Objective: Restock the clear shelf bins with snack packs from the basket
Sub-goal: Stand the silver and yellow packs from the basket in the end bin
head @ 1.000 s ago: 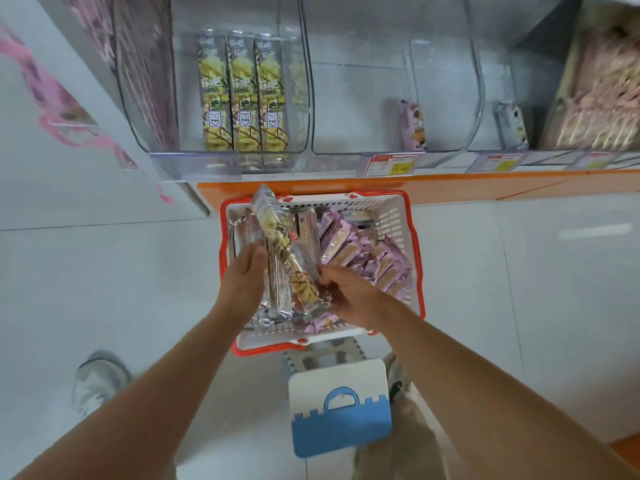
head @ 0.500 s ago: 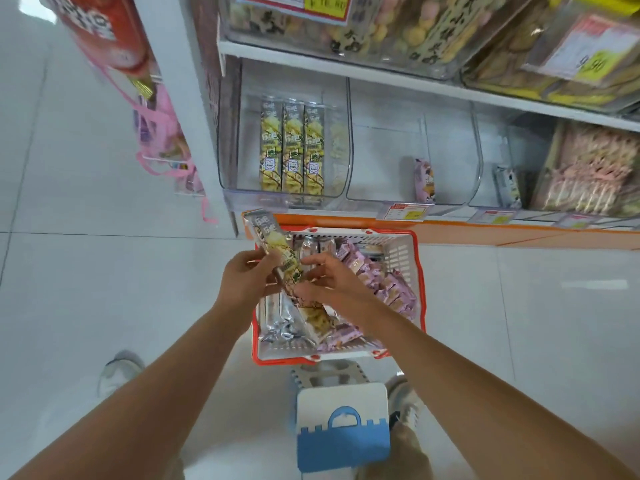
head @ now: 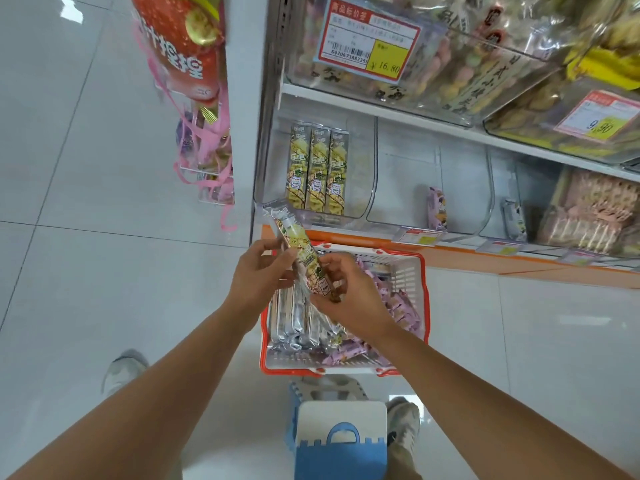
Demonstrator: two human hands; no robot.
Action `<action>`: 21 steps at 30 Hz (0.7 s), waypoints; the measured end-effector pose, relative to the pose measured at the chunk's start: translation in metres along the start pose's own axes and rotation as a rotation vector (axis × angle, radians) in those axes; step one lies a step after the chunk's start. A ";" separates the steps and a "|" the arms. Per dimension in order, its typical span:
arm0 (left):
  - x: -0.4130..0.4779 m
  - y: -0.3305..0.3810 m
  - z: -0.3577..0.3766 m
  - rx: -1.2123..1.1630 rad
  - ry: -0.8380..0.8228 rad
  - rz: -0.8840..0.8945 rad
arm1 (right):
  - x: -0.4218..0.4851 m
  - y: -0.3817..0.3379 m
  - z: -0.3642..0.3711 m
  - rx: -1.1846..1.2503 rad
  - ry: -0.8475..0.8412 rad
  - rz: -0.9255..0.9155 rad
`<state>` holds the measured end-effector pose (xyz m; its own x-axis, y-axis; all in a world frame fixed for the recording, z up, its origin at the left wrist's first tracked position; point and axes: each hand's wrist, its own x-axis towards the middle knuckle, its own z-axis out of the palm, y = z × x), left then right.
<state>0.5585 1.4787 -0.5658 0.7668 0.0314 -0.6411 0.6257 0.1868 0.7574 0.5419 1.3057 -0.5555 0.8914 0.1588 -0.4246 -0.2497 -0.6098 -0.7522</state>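
Both my hands are pinching one pack: left hand at mid-length, right hand curled round its lower end, just above the basket. I'd turn it upright, label out, then slot it beside the matching row in the bin ahead.

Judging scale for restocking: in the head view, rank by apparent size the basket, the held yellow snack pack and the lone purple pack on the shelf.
1. basket
2. yellow snack pack
3. purple pack; it sits farther back, so real size unsure.
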 end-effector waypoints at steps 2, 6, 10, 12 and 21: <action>0.004 0.002 0.000 0.019 0.058 0.014 | 0.001 -0.004 0.001 -0.034 -0.017 -0.014; 0.011 0.007 0.000 0.033 0.133 0.042 | 0.000 -0.007 0.002 -0.026 -0.046 -0.059; 0.010 0.013 0.003 0.202 0.132 0.192 | 0.005 -0.017 -0.006 0.032 0.042 -0.084; 0.011 0.012 -0.002 0.529 0.168 0.372 | 0.016 -0.026 -0.012 0.081 0.108 -0.070; 0.050 0.006 -0.039 1.689 -0.026 0.652 | 0.116 -0.072 -0.013 -0.044 0.217 -0.087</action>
<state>0.5950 1.5196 -0.5984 0.9136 -0.3333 -0.2329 -0.3001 -0.9392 0.1667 0.6687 1.3582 -0.5439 0.9705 0.0442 -0.2371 -0.1558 -0.6354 -0.7563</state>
